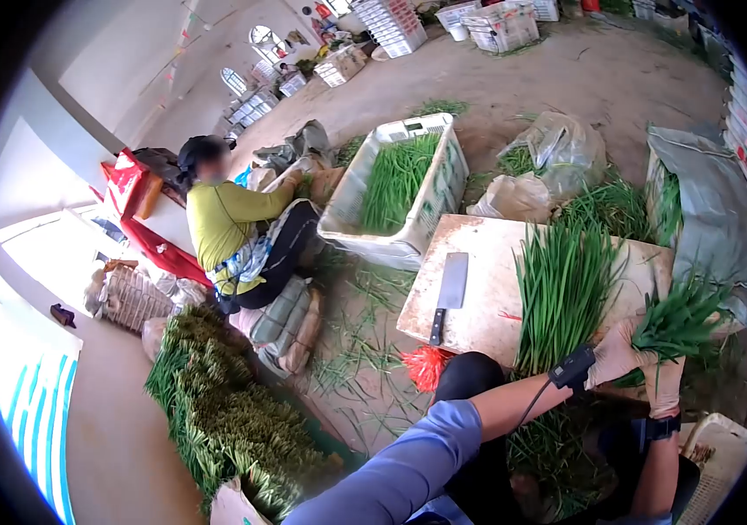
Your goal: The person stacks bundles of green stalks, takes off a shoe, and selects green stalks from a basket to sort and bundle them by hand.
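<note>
Around a bunch of green stalks [681, 317] at the right edge of the board, my left hand [620, 353] has its fingers wrapped. Just below it, my right hand [664, 385] is at the lower end of the same bunch, its fingers largely hidden by leaves and the other hand. A larger pile of long green stalks [566, 293] lies on the pale, stained board [487, 254], left of my hands. Farther left on the board rests a cleaver [452, 284] with a black handle.
A white crate [364, 238] of green stalks stands beyond the board. Another person [238, 210] in a yellow-green top sits at left. Bundled greens [224, 411] are heaped at lower left. Red strings [426, 367] lie beside the board. A grey sack [715, 219] stands at right.
</note>
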The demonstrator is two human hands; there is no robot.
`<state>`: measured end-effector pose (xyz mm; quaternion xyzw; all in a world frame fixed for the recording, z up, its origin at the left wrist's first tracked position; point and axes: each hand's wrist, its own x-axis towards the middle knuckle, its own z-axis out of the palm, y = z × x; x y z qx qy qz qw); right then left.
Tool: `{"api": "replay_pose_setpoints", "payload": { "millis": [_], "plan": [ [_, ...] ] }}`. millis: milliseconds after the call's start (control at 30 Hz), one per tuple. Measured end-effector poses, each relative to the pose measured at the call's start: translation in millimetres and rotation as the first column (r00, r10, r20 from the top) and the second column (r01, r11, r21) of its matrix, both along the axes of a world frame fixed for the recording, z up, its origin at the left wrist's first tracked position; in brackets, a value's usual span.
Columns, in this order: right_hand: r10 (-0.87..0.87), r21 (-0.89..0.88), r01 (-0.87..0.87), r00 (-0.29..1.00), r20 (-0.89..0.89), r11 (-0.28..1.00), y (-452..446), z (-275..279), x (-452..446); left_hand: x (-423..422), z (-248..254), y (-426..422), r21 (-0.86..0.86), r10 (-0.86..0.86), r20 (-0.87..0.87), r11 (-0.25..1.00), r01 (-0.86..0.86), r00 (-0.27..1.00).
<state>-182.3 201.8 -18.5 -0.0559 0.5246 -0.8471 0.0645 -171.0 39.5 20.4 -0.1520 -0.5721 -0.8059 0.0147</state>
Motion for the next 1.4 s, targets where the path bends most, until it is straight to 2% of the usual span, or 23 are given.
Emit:
{"api": "replay_pose_setpoints", "payload": {
  "millis": [33, 100, 167, 333, 400, 433, 533, 600, 667, 733, 800, 833, 867, 967, 1000, 1033, 1067, 1133, 1200, 1267, 1300, 1333, 1400],
  "plan": [
    [0.100, 0.223, -0.086, 0.994, -0.052, 0.971, 13.0, -13.4, -6.3, -1.6, -6.2, 1.6, 0.054, 0.022, -0.041, 0.998, -0.020, 0.999],
    [0.137, 0.416, -0.058, 0.977, -0.162, 0.907, 25.3, -36.2, -16.2, 2.0, -8.4, 4.1, -0.002, 0.086, 0.042, 0.996, -0.086, 0.995],
    [0.030, 0.268, 0.039, 0.968, -0.249, 0.963, 1.1, -5.1, -6.6, -1.8, -5.0, 4.2, -0.032, 0.116, 0.078, 0.993, -0.113, 0.990],
    [0.109, 0.464, 0.013, 0.966, -0.235, 0.886, 6.6, -3.5, -8.7, -1.0, -8.7, -1.6, -0.029, 0.022, 0.146, 0.999, -0.018, 0.989],
    [0.100, 0.566, 0.099, 0.946, -0.309, 0.819, 1.5, 13.6, -2.1, 8.5, 2.0, -2.3, 0.011, 0.051, 0.103, 0.999, -0.053, 0.993],
    [0.101, 0.613, 0.141, 0.934, -0.344, 0.777, -2.7, 26.0, 2.8, 14.3, 10.3, -3.2, -0.086, 0.195, -0.043, 0.976, -0.198, 0.980],
    [0.133, 0.726, 0.253, 0.893, -0.429, 0.640, -11.0, 55.4, 23.1, 38.0, 41.5, -18.1, 0.122, -0.066, 0.220, 0.992, 0.039, 0.973],
    [0.196, 0.813, 0.305, 0.873, -0.446, 0.496, -12.5, 58.8, 34.9, 49.5, 40.7, -22.8, 0.133, -0.105, 0.284, 0.989, 0.069, 0.953],
    [0.246, 0.895, 0.131, 0.935, -0.254, 0.427, -24.1, 86.5, 58.9, 62.0, 38.8, -32.7, 0.209, -0.217, 0.423, 0.968, 0.138, 0.880],
    [0.348, 0.875, 0.090, 0.895, -0.281, 0.475, -30.9, 80.0, 71.9, 71.7, 32.3, -40.4, 0.231, -0.279, 0.446, 0.954, 0.191, 0.850],
    [0.428, 0.962, 0.172, 0.869, -0.249, 0.209, -34.8, 74.3, 82.4, 85.7, 28.2, -45.4, 0.238, -0.322, 0.413, 0.941, 0.240, 0.852],
    [0.456, 0.947, 0.153, 0.847, -0.273, 0.283, -37.6, 80.2, 89.8, 93.8, 30.4, -47.7, 0.251, -0.335, 0.396, 0.935, 0.250, 0.855],
    [0.479, 0.846, 0.512, 0.711, -0.515, 0.150, -41.9, 64.6, 97.2, 94.8, 15.2, -54.1, 0.224, -0.388, 0.516, 0.922, 0.317, 0.764],
    [0.544, 0.809, 0.567, 0.635, -0.548, 0.154, -53.5, 75.1, 113.8, 117.1, 3.1, -63.3, 0.204, -0.309, 0.458, 0.949, 0.240, 0.834],
    [0.625, 0.808, 0.563, 0.570, -0.533, 0.174, -46.3, 67.6, 116.6, 120.4, -0.3, -73.0, 0.193, -0.364, 0.553, 0.931, 0.309, 0.750],
    [0.612, 0.879, 0.446, 0.652, -0.448, 0.168, -49.4, 73.0, 120.1, 125.1, 2.1, -75.3, 0.239, -0.363, 0.583, 0.932, 0.274, 0.727],
    [0.636, 0.850, 0.502, 0.606, -0.478, 0.161, -54.6, 89.2, 124.8, 129.6, 4.2, -77.0, 0.283, -0.363, 0.611, 0.930, 0.234, 0.704],
    [0.718, 0.990, 0.131, 0.685, -0.124, 0.046, -56.4, 111.0, 119.4, 138.1, 8.3, -76.4, 0.326, -0.333, 0.573, 0.931, 0.165, 0.749],
    [0.605, 0.945, 0.112, 0.743, -0.286, 0.309, -50.0, 114.2, 120.8, 144.5, 14.6, -76.2, 0.324, -0.232, 0.588, 0.945, 0.038, 0.775],
    [0.556, 0.827, -0.121, 0.792, -0.253, 0.549, -31.8, 118.2, 120.0, 156.7, 27.1, -87.9, 0.350, -0.196, 0.565, 0.936, -0.017, 0.802],
    [0.490, 0.824, -0.045, 0.822, -0.290, 0.565, -24.1, 130.5, 122.4, 156.7, 32.0, -102.1, 0.359, -0.216, 0.455, 0.932, 0.043, 0.864],
    [0.386, 0.726, -0.032, 0.862, -0.328, 0.687, -15.1, 130.9, 123.7, 156.6, 40.1, -105.9, 0.456, -0.268, 0.297, 0.883, 0.111, 0.916],
    [0.248, 0.677, -0.026, 0.940, -0.234, 0.735, 5.7, 131.0, 134.0, 156.6, 51.4, -128.7, 0.573, -0.314, 0.065, 0.789, 0.223, 0.947]
  ]
}}
